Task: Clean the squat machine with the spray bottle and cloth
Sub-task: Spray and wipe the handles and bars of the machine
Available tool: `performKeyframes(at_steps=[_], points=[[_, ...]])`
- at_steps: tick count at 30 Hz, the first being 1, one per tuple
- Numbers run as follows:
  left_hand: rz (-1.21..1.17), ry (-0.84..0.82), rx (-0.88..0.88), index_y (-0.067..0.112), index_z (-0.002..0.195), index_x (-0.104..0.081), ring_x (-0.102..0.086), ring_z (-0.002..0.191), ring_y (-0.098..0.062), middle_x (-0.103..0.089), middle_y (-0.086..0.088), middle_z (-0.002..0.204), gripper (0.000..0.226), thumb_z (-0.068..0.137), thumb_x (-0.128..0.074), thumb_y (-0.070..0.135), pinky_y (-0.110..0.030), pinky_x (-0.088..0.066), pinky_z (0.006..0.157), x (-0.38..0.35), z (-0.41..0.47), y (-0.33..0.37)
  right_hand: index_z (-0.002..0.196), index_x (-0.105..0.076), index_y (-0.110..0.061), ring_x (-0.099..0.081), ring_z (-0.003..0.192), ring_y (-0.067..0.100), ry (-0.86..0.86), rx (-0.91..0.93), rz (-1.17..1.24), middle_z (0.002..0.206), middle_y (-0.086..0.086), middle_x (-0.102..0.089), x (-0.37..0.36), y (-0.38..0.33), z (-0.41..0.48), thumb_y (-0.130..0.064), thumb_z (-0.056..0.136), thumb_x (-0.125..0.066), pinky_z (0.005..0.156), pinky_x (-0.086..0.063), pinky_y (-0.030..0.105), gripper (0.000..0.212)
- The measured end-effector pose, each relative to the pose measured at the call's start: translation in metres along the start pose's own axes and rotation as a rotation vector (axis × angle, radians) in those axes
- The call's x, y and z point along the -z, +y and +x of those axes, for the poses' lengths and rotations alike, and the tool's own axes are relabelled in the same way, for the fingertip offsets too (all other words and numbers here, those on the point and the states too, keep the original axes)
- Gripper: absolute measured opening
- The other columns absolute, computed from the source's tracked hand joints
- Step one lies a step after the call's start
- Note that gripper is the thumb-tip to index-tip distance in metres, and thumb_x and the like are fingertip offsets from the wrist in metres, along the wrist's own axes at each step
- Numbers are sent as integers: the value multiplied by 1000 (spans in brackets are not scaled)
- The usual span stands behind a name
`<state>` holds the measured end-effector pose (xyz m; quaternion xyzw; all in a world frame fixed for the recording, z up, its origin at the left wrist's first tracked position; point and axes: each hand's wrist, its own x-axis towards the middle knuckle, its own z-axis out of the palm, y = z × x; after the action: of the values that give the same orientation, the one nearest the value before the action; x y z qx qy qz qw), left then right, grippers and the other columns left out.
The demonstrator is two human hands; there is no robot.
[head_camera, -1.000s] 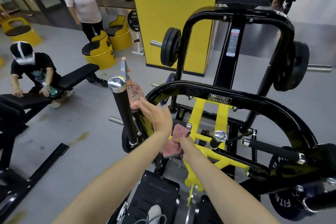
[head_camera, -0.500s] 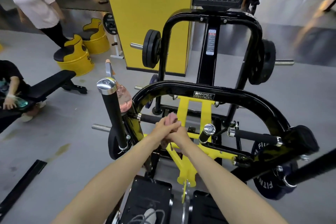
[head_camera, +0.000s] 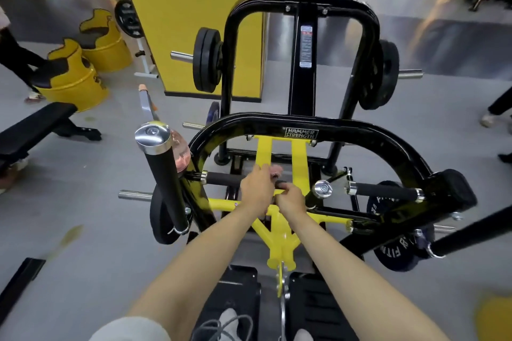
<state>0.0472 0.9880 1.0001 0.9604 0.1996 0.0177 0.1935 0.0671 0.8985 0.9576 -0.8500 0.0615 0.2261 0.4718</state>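
- Squat machine [head_camera: 302,124], black frame with yellow inner bars, fills the centre of the frame; its sign at the top edge is cut off, so only small exercise figures show.
- Cloth [head_camera: 274,169], pink, is almost wholly hidden: only a small bunched bit peeks out above the two hands at centre frame, against a yellow upright.
- Left hand [head_camera: 256,188] is curled closed over the black foam handle [head_camera: 221,178] that runs in from the left, with the cloth at its fingertips.
- Right hand [head_camera: 291,198], just beside and touching the left, is also curled closed; whether it pinches the cloth or the handle cannot be made out.
- Spray bottle [head_camera: 179,151], clear with pinkish liquid, sits left of centre, well apart from both hands, mostly hidden behind a black post with a chrome cap [head_camera: 153,134]; its trigger head and orange nozzle rise above the cap.
- Weight plates [head_camera: 206,59] hang on the upper frame.
- Yellow barrel seats [head_camera: 74,80] stand in the upper left.
- Bottom right corner holds a yellow blur that cannot be identified.
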Motion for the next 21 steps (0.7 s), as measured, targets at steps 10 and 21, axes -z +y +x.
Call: performKeyframes(at_steps=[10,21], points=[[216,-1,-95,14,114,-50,-59,93,-26,-49,-7,111,22,92,-49,12,-31,-36,60,9,7,-46,133,-54,-19,-52,118,26,-9,267,-322,126,8,-55,-7,-15,5,-17,93,-55,94,-46,39,40],[283,31,226,10,120,-49,-63,99,-27,-52,-9,118,29,92,-54,14,-34,-48,73,44,2,-85,92,-55,-18,-60,90,27,7,253,-340,99,6,-63,-4,-27,15,-16,85,-70,71,-49,37,16]])
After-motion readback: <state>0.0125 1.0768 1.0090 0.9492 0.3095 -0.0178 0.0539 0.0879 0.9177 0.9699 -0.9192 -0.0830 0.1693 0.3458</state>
